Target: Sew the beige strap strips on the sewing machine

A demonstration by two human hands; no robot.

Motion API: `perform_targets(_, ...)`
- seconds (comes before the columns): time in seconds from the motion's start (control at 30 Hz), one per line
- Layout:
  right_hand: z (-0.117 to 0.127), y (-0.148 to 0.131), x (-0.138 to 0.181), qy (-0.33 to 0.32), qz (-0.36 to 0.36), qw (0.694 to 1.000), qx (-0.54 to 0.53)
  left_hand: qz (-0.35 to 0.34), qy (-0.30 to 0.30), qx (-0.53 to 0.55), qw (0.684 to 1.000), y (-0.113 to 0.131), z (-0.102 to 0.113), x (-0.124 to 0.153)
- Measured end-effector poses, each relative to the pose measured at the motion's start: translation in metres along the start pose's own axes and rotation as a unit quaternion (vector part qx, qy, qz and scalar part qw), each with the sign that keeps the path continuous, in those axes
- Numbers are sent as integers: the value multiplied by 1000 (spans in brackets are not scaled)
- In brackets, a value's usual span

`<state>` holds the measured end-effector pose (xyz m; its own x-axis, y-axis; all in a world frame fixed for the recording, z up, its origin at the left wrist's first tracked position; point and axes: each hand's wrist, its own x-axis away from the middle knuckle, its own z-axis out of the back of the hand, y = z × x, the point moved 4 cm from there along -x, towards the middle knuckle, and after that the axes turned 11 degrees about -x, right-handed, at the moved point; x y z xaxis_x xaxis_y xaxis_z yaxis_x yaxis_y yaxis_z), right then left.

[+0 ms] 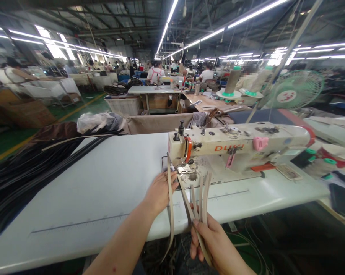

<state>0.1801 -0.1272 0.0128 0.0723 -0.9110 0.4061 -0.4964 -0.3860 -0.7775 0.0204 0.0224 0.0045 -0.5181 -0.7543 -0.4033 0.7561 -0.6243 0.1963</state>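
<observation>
- Up front, the left hand (160,190) rests on the white sewing table (103,183), fingers closed loosely on one beige strap (170,198) just beside the presser foot (185,168); that strap hangs over the table's near edge and its lower end is lost in the dark below.
- Lower down, the right hand (215,244) grips a bundle of beige straps (200,198) that fan up toward the needle area; its wrist is cut off by the bottom edge.
- Whether any strap actually lies under the presser foot cannot be told, since lint and metal parts crowd that spot.
- Behind them the cream sewing machine (238,143) carries orange lettering, partly hidden by a pink clip (260,143).
- Off left, a pile of black straps (26,172) spills across the table and runs out of view.
- Farther back, thread cones (232,82), a green fan (295,89) and seated workers are blurred.
</observation>
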Motion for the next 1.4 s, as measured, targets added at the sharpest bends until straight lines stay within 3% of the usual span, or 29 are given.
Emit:
perform_targets(0.47,-16,-5,-20,6,6,1000,0,-20,25,26,999,4,8,-1)
perform_targets(0.67,-12,-1,-25,13,27,999,-12,-10,19,23,1000,3,4,1)
perform_targets(0.97,1,9,-4,13,-8,1000,0,-17,36,26,999,5,7,-1)
perform_targets(1.17,15,28,-6,22,-28,999,4,-12,30,17,999,6,10,0)
perform_targets(1.4,9,18,14,23,-39,999,26,-8,25,14,1000,10,14,-1)
